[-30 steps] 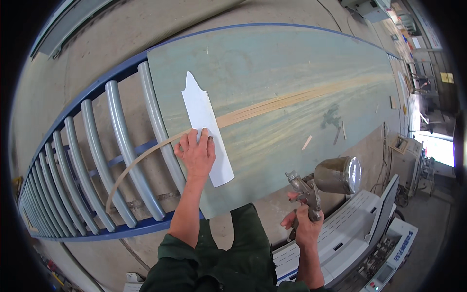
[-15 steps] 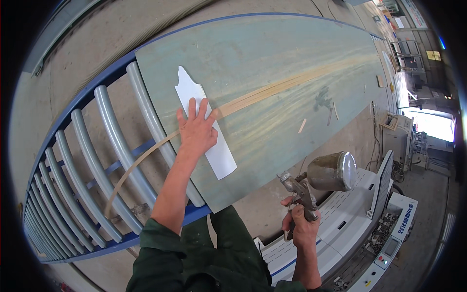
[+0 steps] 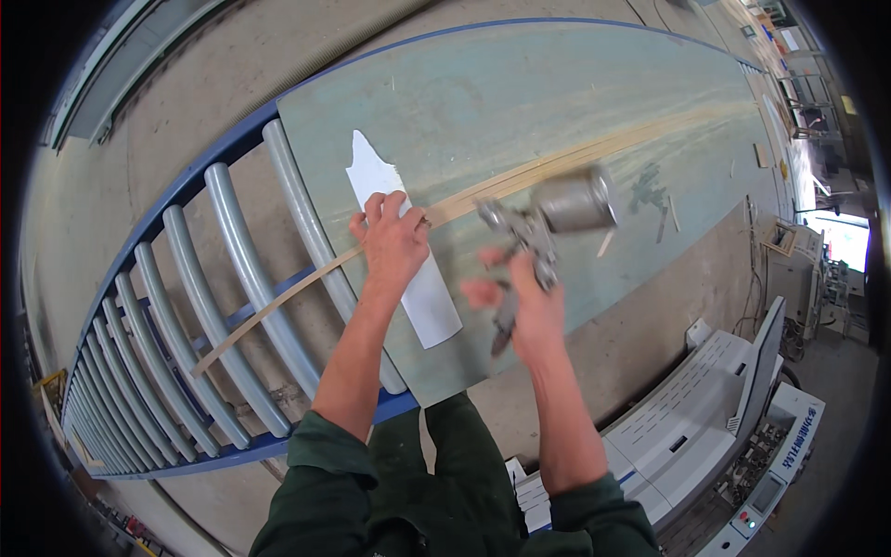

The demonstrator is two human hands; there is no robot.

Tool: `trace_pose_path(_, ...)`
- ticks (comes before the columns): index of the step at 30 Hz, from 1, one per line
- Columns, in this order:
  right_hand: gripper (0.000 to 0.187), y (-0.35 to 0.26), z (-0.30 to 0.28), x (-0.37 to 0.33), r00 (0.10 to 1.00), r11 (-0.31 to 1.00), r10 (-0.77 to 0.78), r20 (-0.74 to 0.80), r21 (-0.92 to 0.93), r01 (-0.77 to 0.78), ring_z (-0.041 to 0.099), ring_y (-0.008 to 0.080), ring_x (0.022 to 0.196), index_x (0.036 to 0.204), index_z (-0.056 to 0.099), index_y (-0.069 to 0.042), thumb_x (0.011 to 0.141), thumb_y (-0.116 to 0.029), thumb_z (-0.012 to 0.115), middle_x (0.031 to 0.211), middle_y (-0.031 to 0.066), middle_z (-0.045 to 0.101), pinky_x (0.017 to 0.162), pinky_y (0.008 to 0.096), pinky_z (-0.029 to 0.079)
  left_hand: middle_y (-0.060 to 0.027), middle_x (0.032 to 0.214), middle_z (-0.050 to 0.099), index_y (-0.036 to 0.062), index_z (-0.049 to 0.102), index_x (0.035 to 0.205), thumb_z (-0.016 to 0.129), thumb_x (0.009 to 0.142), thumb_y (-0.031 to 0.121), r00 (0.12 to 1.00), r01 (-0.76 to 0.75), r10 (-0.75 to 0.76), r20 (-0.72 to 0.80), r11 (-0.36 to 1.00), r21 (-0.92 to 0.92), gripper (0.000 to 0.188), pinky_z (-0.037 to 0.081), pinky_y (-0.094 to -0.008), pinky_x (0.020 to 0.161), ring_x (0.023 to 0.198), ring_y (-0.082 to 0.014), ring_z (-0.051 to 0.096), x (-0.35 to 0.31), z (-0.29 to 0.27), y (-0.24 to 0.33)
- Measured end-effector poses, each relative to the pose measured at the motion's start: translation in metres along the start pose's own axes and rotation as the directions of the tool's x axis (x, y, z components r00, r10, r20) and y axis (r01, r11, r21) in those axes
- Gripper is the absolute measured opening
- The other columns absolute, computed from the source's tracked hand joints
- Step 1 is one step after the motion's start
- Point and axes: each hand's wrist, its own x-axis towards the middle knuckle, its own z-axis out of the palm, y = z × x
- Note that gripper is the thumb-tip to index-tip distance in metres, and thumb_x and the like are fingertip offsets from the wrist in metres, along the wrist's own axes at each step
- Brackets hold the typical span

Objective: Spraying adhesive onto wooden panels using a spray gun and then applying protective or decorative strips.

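My left hand [image 3: 394, 239] rests on a white sheet [image 3: 432, 311] with a ragged far end, its fingers bent and drawn together at the sheet's edge. Thin pale wood strips [image 3: 510, 180] run under the sheet, lying side by side on a greenish board [image 3: 594, 70]. Left of the sheet, a narrow strip end [image 3: 278, 303] reaches out over the rollers. Gripped in my right hand [image 3: 536, 311] is a spray gun [image 3: 529, 232] with a metal cup, held above the board right of the sheet. Motion blurs the gun and those fingers.
Grey rollers [image 3: 243, 269] in a blue frame [image 3: 209, 154] extend to the left. Wood scraps [image 3: 674, 213] lie on the board near a dark stain. A white machine [image 3: 673, 408] with a control panel stands at the lower right. A ribbed hose [image 3: 357, 42] lies beyond the board.
My right hand has carried the spray gun up and left, from beside the board to above it. My left fingers, spread flat before, are now curled. The overhanging strip looks straighter.
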Motion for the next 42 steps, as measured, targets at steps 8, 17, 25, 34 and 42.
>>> trace_pose_path(8,0.048,0.05,0.029,0.125,0.972,0.999,-0.028,0.234,-0.033,0.037,0.066,0.0157,0.102,0.122,0.071,0.0,0.102,-0.044,0.068,0.113,0.0064,0.074,0.089,0.0354,0.054,-0.0034,0.13,0.062,0.0186,0.075,0.114,0.079,0.077,0.024,0.999,-0.006,0.006,-0.053,1.0,-0.002,0.037,0.029,-0.0554,0.105,0.131,-0.0287,0.05,-0.004,-0.007,0.002)
trace_pose_path(17,0.053,0.062,0.034,0.127,0.972,0.961,-0.121,0.2,-0.22,0.165,0.066,0.0151,0.104,0.119,0.076,-0.005,0.1,-0.053,0.067,0.114,0.0037,0.076,0.096,0.0376,0.049,-0.0079,0.121,0.065,0.0103,0.069,0.114,0.082,0.078,0.035,0.945,0.31,-0.323,0.06,0.937,0.164,0.046,0.034,-0.0496,0.1,0.12,-0.0323,0.054,-0.036,-0.073,-0.036)
trace_pose_path(25,0.053,0.063,0.04,0.125,0.97,0.959,-0.126,0.21,-0.224,0.173,0.064,0.0144,0.106,0.122,0.075,-0.007,0.1,-0.054,0.067,0.115,0.003,0.077,0.095,0.0362,0.048,-0.0135,0.074,0.069,0.0031,0.067,0.083,0.083,0.082,0.041,0.7,0.651,-0.623,0.349,0.758,0.047,0.041,0.05,-0.0421,0.069,0.072,-0.0331,0.065,-0.03,-0.099,-0.087)
trace_pose_path(34,0.049,0.067,0.033,0.129,0.971,0.954,-0.125,0.202,-0.244,0.174,0.063,0.0134,0.107,0.123,0.074,-0.008,0.1,-0.051,0.069,0.115,0.0026,0.076,0.097,0.0359,0.048,-0.0109,0.068,0.066,0.0035,0.069,0.076,0.083,0.081,0.039,0.708,0.664,-0.622,0.334,0.748,-0.015,0.038,0.049,-0.0413,0.074,0.07,-0.0287,0.063,-0.016,-0.104,-0.077)
trace_pose_path(42,0.049,0.067,0.033,0.129,0.971,0.947,-0.127,0.202,-0.265,0.179,0.063,0.0134,0.108,0.122,0.073,-0.005,0.099,-0.048,0.07,0.115,0.0029,0.076,0.097,0.0351,0.048,-0.0071,0.12,0.064,0.0103,0.068,0.118,0.082,0.078,0.035,0.987,0.162,-0.159,-0.032,0.97,0.182,0.049,0.029,-0.0513,0.107,0.122,-0.029,0.055,-0.052,-0.067,-0.028)
